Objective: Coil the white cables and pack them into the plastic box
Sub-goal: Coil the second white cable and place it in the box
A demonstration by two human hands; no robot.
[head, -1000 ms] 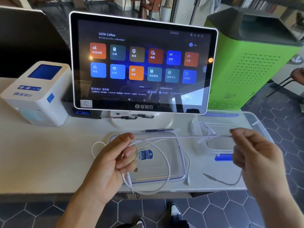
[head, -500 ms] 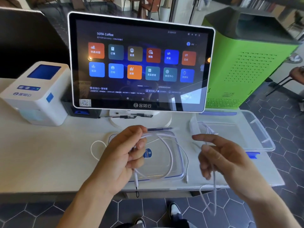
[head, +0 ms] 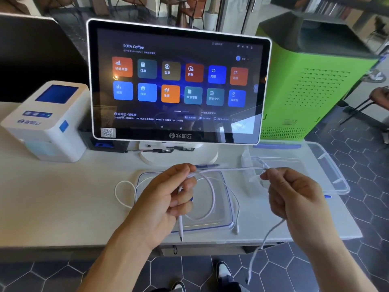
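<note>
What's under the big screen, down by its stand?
Under the screen you can see its round white stand, some dark plugs and wires on it, and a blue pen lying in front on the table. The screen hides the top of the stand.

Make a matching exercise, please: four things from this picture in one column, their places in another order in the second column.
1. white cable
2. clear lid
3. plastic box
4. pen

a. flat on the table under the left hand
b. at the table's right end, open
c. stretched between both hands
d. lying by the screen's base

Pairs: 1-c, 2-a, 3-b, 4-d. The right hand pinches the cable.
</note>
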